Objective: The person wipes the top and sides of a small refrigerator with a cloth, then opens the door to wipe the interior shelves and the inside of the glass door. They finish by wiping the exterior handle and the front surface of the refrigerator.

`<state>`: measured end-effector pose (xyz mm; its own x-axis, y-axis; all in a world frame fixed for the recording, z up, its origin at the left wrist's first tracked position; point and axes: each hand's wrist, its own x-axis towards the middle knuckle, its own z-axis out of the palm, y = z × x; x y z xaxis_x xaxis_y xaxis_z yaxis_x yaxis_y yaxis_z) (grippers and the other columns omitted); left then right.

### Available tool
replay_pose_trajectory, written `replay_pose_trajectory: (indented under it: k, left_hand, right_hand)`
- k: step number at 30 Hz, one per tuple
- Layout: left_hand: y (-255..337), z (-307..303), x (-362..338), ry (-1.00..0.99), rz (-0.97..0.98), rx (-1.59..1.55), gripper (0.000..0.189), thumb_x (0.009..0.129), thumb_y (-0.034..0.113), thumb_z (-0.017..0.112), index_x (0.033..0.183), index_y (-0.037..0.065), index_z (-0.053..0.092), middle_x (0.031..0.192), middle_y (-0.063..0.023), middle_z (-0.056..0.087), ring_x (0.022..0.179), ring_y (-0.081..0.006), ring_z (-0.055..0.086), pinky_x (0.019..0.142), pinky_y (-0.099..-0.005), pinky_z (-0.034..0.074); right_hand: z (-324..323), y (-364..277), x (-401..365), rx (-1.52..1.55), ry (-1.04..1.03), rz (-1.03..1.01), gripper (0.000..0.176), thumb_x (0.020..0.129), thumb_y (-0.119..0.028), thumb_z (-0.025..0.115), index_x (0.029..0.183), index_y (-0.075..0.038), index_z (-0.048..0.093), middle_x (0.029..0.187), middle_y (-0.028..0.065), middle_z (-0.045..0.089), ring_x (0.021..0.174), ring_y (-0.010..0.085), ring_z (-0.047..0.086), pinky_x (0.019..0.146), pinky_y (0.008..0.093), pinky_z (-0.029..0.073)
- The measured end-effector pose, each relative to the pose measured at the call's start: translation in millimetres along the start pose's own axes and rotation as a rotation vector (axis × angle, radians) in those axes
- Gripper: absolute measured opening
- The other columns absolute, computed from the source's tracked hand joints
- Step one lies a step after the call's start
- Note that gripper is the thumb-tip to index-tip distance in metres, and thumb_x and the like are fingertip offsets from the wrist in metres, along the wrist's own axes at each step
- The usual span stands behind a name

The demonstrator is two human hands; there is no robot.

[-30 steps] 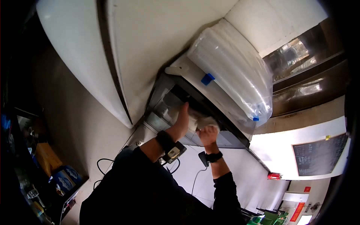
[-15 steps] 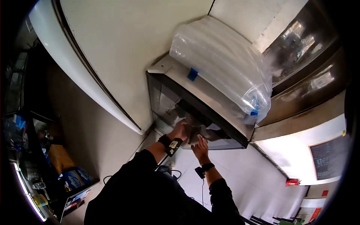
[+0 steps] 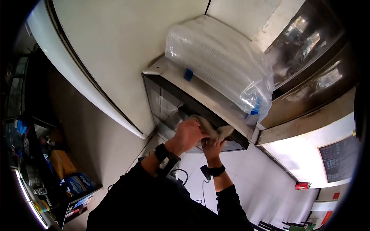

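Note:
A crumpled grey-brown cloth (image 3: 225, 132) is bunched between my hands in front of the dark-framed cabinet (image 3: 173, 86) with a glass front. My left hand (image 3: 188, 135) is closed on the cloth's left part. Just to its right and lower, my right hand (image 3: 213, 148) has its fingers curled onto the cloth's lower edge. Both hands nearly touch each other. The cloth and my left hand cover part of the glass. Each wrist wears a black strap with a small device.
A clear plastic-wrapped stack (image 3: 219, 61) lies on top of the cabinet. To the left stands a large pale appliance (image 3: 123, 50) with a curved edge. A cable (image 3: 203, 192) hangs from the right wrist device. Cartons (image 3: 61, 166) stand at lower left.
Both hands have come away from the glass, closer to me, bringing the cloth along. It is now gathered between them. The view has shifted slightly.

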<state>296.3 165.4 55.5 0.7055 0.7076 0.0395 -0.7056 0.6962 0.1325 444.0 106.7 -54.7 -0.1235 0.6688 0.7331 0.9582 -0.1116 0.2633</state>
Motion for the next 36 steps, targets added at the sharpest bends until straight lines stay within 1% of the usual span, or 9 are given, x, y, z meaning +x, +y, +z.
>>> replay_pose_trajectory:
  k: [8, 10, 13, 16, 17, 21, 28, 34, 36]
  left_hand:
    - [3, -31, 0, 0.03, -0.03, -0.086, 0.02, 0.072, 0.01, 0.039, 0.088, 0.002, 0.049, 0.095, -0.0086, 0.05, 0.09, -0.0214, 0.044, 0.08, -0.0323, 0.032]
    - [-5, -24, -3, 0.002, -0.063, -0.125, 0.019, 0.072, 0.009, 0.04, 0.087, 0.002, 0.048, 0.094, -0.0075, 0.05, 0.089, -0.0213, 0.043, 0.078, -0.0319, 0.033]
    - [-10, -22, -1, -0.006, -0.063, -0.09, 0.019, 0.072, 0.009, 0.04, 0.088, 0.002, 0.047, 0.095, -0.0079, 0.049, 0.089, -0.0215, 0.043, 0.077, -0.0327, 0.034]
    - [-15, -53, 5, -0.134, -0.047, 0.042, 0.022, 0.072, 0.008, 0.039, 0.092, 0.001, 0.046, 0.096, -0.0102, 0.048, 0.089, -0.0228, 0.044, 0.078, -0.0342, 0.034]
    - [-15, -63, 8, -0.083, -0.087, -0.02, 0.023, 0.072, 0.008, 0.038, 0.093, 0.0, 0.045, 0.097, -0.0109, 0.048, 0.089, -0.0228, 0.044, 0.079, -0.0346, 0.034]
    - [-18, -59, 11, -0.004, -0.146, -0.028, 0.025, 0.072, 0.009, 0.038, 0.094, -0.001, 0.045, 0.095, -0.0121, 0.048, 0.091, -0.0234, 0.044, 0.081, -0.0353, 0.034]
    - [7, -10, 17, -0.468, -0.039, 0.107, 0.022, 0.076, 0.014, 0.041, 0.093, 0.002, 0.045, 0.092, -0.0079, 0.049, 0.083, -0.016, 0.047, 0.069, -0.0255, 0.04]
    - [13, -10, 13, 0.031, -0.28, -0.008, 0.023, 0.066, 0.009, 0.042, 0.086, -0.002, 0.045, 0.092, -0.0112, 0.049, 0.088, -0.0241, 0.045, 0.08, -0.033, 0.034]
    - [18, 22, -3, -0.187, 0.143, 0.843, 0.026, 0.066, 0.009, 0.042, 0.088, -0.003, 0.044, 0.095, -0.0113, 0.048, 0.089, -0.0247, 0.044, 0.08, -0.0332, 0.034]
  right_hand:
    - [-43, -33, -22, 0.47, -0.312, 0.25, 0.048, 0.062, -0.016, 0.054, 0.103, 0.004, 0.041, 0.107, 0.0215, 0.041, 0.104, 0.0348, 0.034, 0.09, 0.0431, 0.023]
    - [-65, -39, -18, 0.585, -0.341, 0.484, 0.04, 0.064, -0.011, 0.052, 0.099, 0.005, 0.041, 0.095, 0.0213, 0.048, 0.086, 0.0332, 0.048, 0.075, 0.0385, 0.039]
    - [-76, -23, 1, 1.677, -0.63, 1.215, 0.029, 0.074, -0.015, 0.047, 0.097, 0.002, 0.042, 0.087, 0.0129, 0.051, 0.069, 0.0203, 0.052, 0.057, 0.0291, 0.043]
    - [-69, -15, 17, 1.995, -0.421, 0.962, 0.02, 0.077, -0.011, 0.045, 0.092, 0.002, 0.041, 0.087, 0.0094, 0.05, 0.069, 0.0159, 0.052, 0.053, 0.0259, 0.043]
    - [-73, -13, 26, 2.305, -0.351, 1.25, 0.019, 0.079, -0.011, 0.042, 0.094, 0.001, 0.041, 0.091, 0.0077, 0.049, 0.072, 0.0157, 0.05, 0.056, 0.0258, 0.043]
    - [-50, 2, 19, 1.857, -0.684, 1.336, 0.026, 0.082, -0.018, 0.036, 0.101, -0.001, 0.041, 0.097, 0.0084, 0.048, 0.084, 0.0178, 0.05, 0.069, 0.0305, 0.042]
    - [-60, -1, 52, 1.686, -0.253, 1.053, 0.027, 0.076, -0.004, 0.041, 0.102, 0.002, 0.041, 0.102, 0.007, 0.045, 0.094, 0.0151, 0.043, 0.081, 0.0268, 0.034]
    - [-49, -16, 33, 1.648, -0.216, 1.192, 0.029, 0.074, 0.002, 0.041, 0.103, 0.003, 0.041, 0.102, 0.0073, 0.044, 0.094, 0.0154, 0.042, 0.081, 0.0269, 0.034]
    - [-62, -10, 49, 1.697, -0.173, 1.171, 0.026, 0.081, -0.01, 0.036, 0.104, 0.002, 0.04, 0.105, 0.0089, 0.043, 0.096, 0.0188, 0.043, 0.084, 0.0301, 0.034]
